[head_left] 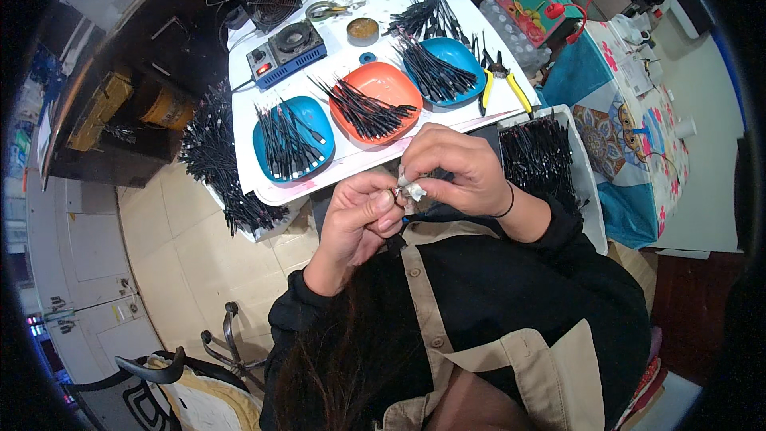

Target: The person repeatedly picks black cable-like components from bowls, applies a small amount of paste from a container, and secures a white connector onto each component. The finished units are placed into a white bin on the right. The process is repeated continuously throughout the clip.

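Small crumpled white piece (pixel 414 192) — pinched by the right hand (pixel 461 169), left hand (pixel 361 212) pinching right beside it — could slip if either grip loosens, tbh.

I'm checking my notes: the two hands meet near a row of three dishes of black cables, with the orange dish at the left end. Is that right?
Not quite: the head view shows the orange dish in the middle, between the left blue dish and right blue dish. The rest stands: left hand and right hand meet near three dishes of black cables.
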A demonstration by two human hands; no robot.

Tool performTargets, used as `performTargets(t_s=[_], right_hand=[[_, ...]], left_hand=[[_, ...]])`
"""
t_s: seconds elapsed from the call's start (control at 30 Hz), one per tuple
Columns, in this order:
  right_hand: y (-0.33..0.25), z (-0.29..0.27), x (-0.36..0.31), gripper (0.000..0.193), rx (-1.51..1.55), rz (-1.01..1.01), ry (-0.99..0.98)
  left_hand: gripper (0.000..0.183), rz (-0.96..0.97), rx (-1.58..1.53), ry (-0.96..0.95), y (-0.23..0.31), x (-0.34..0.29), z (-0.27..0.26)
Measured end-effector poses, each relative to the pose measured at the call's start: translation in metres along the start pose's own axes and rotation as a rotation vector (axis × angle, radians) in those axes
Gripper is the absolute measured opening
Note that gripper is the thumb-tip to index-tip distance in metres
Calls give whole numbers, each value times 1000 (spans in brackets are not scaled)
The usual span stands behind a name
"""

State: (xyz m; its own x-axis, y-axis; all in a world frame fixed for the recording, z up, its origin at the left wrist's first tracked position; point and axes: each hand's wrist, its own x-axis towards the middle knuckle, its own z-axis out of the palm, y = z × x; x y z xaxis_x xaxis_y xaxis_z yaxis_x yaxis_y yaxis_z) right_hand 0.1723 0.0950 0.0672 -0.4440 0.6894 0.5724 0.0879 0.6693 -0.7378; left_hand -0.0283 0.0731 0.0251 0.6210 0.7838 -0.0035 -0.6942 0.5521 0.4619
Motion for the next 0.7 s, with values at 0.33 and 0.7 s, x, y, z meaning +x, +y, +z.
performTargets(t_s=[0.33,0.7], right_hand=[[-7,11,-7,13,-72,-70,90],[-9,34,-25,13,586,565,146]], left_hand=[[18,-69,-112,-82,-6,-1,6],[12,488,1393,96,22,-12,25]])
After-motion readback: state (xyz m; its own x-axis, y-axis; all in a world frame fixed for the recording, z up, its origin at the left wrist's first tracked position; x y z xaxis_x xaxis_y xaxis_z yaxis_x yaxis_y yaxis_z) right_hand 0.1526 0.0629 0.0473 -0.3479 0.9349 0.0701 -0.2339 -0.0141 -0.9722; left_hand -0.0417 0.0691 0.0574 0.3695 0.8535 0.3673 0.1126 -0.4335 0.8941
